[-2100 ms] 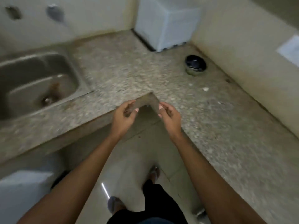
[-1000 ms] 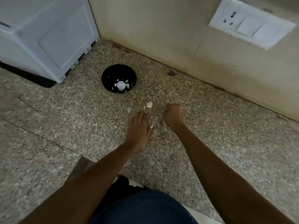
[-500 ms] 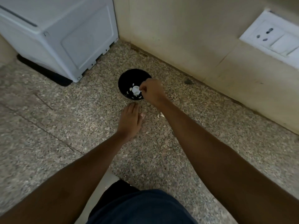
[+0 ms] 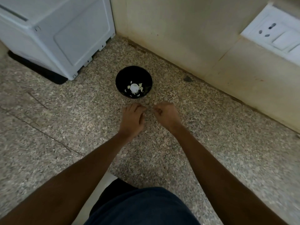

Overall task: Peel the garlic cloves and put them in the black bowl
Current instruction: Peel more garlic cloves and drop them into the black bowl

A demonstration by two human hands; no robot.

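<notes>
Resting palm-down on the speckled desk [image 4: 65,127], the left hand [image 4: 132,120] lies just in front of the black bowl [image 4: 121,78], fingers bent at the tips and nothing visible in its grip. Beside it the right hand [image 4: 166,115] is curled with fingers drawn in; whether its grip holds anything cannot be told. Inside the black bowl sit pale garlic cloves [image 4: 134,88] and loose bits. Behind and left of the bowl stands a white appliance [image 4: 56,30]; right of it, a wall socket [image 4: 276,36].
</notes>
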